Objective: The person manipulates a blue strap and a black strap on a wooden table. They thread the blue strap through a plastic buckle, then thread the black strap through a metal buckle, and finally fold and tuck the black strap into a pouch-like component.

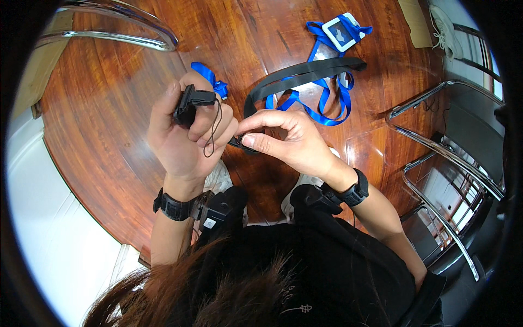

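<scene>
My left hand (182, 136) is raised on the left, its fingers curled around a black plastic clip (188, 106) with a thin black cord loop (214, 136) hanging from it. Close beside it, my right hand (297, 139) has thumb and index finger pinched on a small dark end of a black strap (305, 70). From behind that hand the strap curves up and to the right. What exactly sits between the right fingertips is partly hidden. A blue lanyard (343, 111) lies under and around the strap, with a white-framed badge holder (343, 32) at its far end.
A bunched blue ribbon (210, 79) shows just beyond my left hand. Metal-framed chairs (436, 141) stand at the right, and a chrome chair leg (136, 27) at the upper left. My white shoes (219, 177) rest on the reddish wooden floor (109, 103).
</scene>
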### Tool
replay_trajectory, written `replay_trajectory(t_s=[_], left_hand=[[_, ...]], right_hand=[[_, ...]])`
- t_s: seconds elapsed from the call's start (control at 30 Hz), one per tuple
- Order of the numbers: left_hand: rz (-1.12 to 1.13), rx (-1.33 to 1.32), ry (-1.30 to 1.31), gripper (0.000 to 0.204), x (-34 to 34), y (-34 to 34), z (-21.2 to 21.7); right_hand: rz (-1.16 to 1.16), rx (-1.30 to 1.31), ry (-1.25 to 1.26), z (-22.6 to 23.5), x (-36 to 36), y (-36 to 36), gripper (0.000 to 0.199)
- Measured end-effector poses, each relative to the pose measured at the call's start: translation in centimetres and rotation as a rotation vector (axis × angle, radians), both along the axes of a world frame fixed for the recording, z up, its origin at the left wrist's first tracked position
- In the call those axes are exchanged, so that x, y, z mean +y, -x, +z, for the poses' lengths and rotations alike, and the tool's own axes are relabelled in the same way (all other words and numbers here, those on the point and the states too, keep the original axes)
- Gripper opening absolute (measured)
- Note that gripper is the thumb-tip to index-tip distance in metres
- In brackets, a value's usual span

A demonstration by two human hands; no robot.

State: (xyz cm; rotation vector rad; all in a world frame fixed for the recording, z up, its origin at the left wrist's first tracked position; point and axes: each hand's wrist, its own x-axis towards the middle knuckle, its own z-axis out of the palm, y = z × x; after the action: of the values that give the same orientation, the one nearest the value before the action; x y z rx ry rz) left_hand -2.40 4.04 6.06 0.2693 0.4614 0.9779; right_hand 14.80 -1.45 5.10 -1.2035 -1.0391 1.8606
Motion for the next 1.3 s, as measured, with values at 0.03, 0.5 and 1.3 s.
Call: replay_trajectory(t_s=[0.03,0.5,1.3], left_hand=[[0.001,0.005,-0.009,0.038,0.0,0.0,0.0],[0.040,0.094,-0.054,0.036,0.3,-0.2,-0.2],[-0.132,0.335,-0.057,0.023,-0.8,-1.2,-1.8]], right_hand=[[0.004,0.000,-0.005,0.0,0.0,0.0,0.019],[-0.187,-0.128,-0.134,0.1,-0.1,0.3,0.012],[-0.386,-0.102,-0.097,-0.7,0.8,-0.3,0.016]])
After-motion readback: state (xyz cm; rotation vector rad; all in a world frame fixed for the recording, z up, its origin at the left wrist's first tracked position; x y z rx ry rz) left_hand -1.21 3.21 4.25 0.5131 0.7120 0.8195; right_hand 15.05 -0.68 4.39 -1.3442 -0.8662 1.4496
